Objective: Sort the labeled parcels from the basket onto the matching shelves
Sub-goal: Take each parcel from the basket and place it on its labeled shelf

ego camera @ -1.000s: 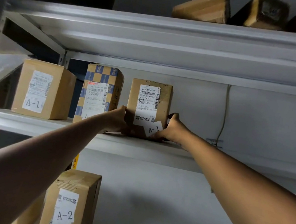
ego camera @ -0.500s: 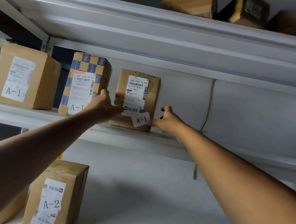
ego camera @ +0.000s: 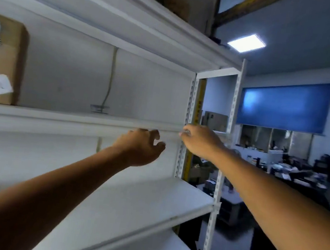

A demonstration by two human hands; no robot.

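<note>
Both hands off labelled parcel (ego camera: 0, 57)

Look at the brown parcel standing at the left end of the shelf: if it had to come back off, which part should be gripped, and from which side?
Probably its two upright side faces, one hand on each, coming from the open front of the shelf. The brown parcel stands upright and seems to sit well back, with its label facing out. Both the left hand and right hand are empty and clear of it.

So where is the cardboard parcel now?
The cardboard parcel stands at the far left on the middle shelf, apart from both hands.
</note>
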